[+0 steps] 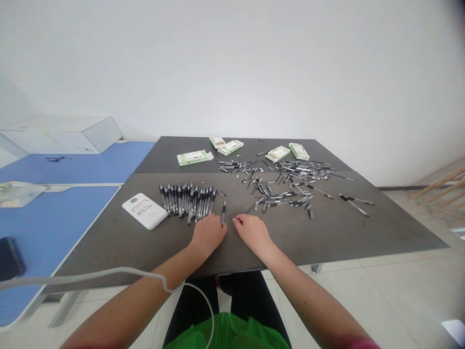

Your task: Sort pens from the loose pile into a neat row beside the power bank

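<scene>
Near the front edge of the dark table (290,237), my left hand (209,233) is closed on a pen (224,212) whose tip points away from me. The lower end of that pen is hidden by the fingers. Just beyond this hand lies a row of capped pens (187,198), set side by side. My right hand (251,231) rests on the table a little to the right, its fingers curled and pressed together. Whatever it may pinch is too small or hidden to make out. Loose pens and pen parts (283,198) lie scattered beyond it.
A white card-like packet (144,210) lies left of the row. Green-and-white pen boxes (194,157) sit toward the back. A larger heap of pen parts (305,169) spreads at back right. A white cable (109,274) crosses my left forearm. A blue table (83,169) adjoins on the left.
</scene>
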The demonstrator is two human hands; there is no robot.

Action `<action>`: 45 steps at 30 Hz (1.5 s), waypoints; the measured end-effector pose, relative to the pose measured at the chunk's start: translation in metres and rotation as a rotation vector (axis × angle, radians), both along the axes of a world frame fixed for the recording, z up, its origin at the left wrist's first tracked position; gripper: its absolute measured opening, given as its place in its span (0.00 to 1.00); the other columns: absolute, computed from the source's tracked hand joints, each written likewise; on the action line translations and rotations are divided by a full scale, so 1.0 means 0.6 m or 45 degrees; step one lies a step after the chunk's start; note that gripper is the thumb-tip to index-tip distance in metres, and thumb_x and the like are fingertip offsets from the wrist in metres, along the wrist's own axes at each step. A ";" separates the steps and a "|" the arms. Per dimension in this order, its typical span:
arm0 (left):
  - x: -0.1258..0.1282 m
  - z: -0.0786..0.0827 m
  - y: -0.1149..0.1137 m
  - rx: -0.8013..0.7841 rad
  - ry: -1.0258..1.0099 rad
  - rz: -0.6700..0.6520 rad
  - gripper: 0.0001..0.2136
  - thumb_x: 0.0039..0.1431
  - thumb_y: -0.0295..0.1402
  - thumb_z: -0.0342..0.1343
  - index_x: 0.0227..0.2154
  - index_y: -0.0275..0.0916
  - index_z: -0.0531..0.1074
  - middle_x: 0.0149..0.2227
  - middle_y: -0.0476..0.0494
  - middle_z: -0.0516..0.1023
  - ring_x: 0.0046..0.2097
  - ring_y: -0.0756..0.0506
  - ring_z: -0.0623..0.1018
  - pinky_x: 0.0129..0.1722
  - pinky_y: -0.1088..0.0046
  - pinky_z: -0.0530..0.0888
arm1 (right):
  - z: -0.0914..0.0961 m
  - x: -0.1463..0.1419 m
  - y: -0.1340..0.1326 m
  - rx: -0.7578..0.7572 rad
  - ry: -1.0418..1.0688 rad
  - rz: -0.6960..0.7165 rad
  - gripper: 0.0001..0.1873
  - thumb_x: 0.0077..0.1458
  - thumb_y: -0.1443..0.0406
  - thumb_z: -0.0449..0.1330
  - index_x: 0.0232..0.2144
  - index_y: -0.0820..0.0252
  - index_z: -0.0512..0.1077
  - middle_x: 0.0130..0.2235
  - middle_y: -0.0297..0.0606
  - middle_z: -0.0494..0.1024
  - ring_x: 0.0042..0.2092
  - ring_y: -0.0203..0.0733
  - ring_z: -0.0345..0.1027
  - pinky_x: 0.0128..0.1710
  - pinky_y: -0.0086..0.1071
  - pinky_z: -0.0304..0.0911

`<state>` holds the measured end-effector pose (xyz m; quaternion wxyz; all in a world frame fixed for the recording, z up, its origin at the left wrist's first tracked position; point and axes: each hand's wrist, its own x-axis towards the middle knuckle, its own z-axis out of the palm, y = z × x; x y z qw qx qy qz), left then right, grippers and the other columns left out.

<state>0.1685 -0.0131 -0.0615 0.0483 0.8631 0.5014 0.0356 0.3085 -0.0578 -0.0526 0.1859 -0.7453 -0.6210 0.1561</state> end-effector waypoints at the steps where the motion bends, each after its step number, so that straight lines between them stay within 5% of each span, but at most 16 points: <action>1: 0.002 0.001 -0.004 -0.007 0.003 -0.013 0.15 0.60 0.36 0.45 0.30 0.34 0.74 0.34 0.34 0.76 0.38 0.40 0.76 0.36 0.67 0.69 | 0.004 -0.009 0.012 -0.065 -0.091 -0.009 0.17 0.58 0.61 0.49 0.31 0.61 0.77 0.35 0.49 0.79 0.38 0.49 0.73 0.37 0.36 0.62; 4: 0.006 0.007 -0.013 -0.016 -0.023 -0.042 0.14 0.61 0.35 0.44 0.31 0.36 0.73 0.33 0.37 0.76 0.37 0.42 0.76 0.37 0.69 0.69 | 0.013 -0.029 0.042 -0.142 -0.205 0.030 0.19 0.58 0.59 0.51 0.33 0.67 0.77 0.36 0.55 0.78 0.39 0.52 0.73 0.36 0.37 0.62; 8: 0.006 0.021 -0.025 0.036 -0.100 -0.114 0.12 0.61 0.35 0.45 0.34 0.36 0.72 0.33 0.39 0.74 0.37 0.43 0.75 0.37 0.69 0.68 | 0.012 -0.029 0.055 -0.153 -0.035 0.001 0.18 0.56 0.56 0.53 0.34 0.64 0.76 0.35 0.50 0.79 0.39 0.47 0.73 0.34 0.32 0.60; 14: 0.024 0.044 -0.037 0.074 -0.334 -0.314 0.12 0.62 0.38 0.45 0.37 0.38 0.71 0.37 0.41 0.74 0.39 0.43 0.74 0.41 0.68 0.67 | 0.000 0.039 0.002 0.183 0.351 -0.380 0.15 0.54 0.57 0.51 0.24 0.58 0.71 0.24 0.35 0.75 0.27 0.37 0.63 0.26 0.28 0.52; 19: 0.057 0.050 0.020 0.029 -0.545 -0.348 0.14 0.61 0.36 0.45 0.47 0.39 0.68 0.41 0.42 0.74 0.40 0.45 0.74 0.43 0.70 0.68 | -0.008 0.135 -0.085 0.472 0.669 -0.641 0.16 0.53 0.57 0.51 0.19 0.58 0.64 0.18 0.28 0.64 0.23 0.35 0.57 0.25 0.27 0.51; 24: 0.121 0.033 0.077 -0.042 -0.535 -0.403 0.13 0.60 0.36 0.47 0.40 0.38 0.73 0.37 0.42 0.75 0.39 0.45 0.74 0.42 0.70 0.67 | -0.035 0.186 -0.129 0.501 0.800 -0.779 0.16 0.53 0.57 0.52 0.19 0.59 0.66 0.18 0.31 0.69 0.22 0.35 0.60 0.25 0.28 0.54; 34: 0.231 0.005 0.067 0.022 -0.018 -0.346 0.13 0.57 0.41 0.50 0.30 0.38 0.76 0.36 0.39 0.75 0.41 0.42 0.75 0.40 0.69 0.68 | -0.054 0.183 -0.131 0.508 0.920 -0.717 0.14 0.52 0.56 0.53 0.22 0.59 0.66 0.19 0.30 0.69 0.21 0.35 0.61 0.24 0.27 0.57; 38: 0.214 0.019 0.059 -0.012 -0.003 -0.367 0.11 0.57 0.36 0.49 0.30 0.37 0.75 0.37 0.38 0.75 0.40 0.42 0.75 0.40 0.69 0.69 | -0.062 0.187 -0.136 0.549 0.807 -0.636 0.14 0.54 0.56 0.53 0.25 0.59 0.69 0.20 0.31 0.69 0.24 0.35 0.62 0.25 0.28 0.57; 45: 0.117 0.073 0.012 -0.354 -0.453 -0.445 0.09 0.58 0.38 0.50 0.34 0.40 0.72 0.32 0.47 0.78 0.34 0.47 0.76 0.37 0.72 0.70 | -0.039 0.186 -0.157 0.590 0.358 -0.188 0.13 0.60 0.60 0.50 0.37 0.58 0.73 0.34 0.39 0.77 0.37 0.41 0.69 0.38 0.32 0.62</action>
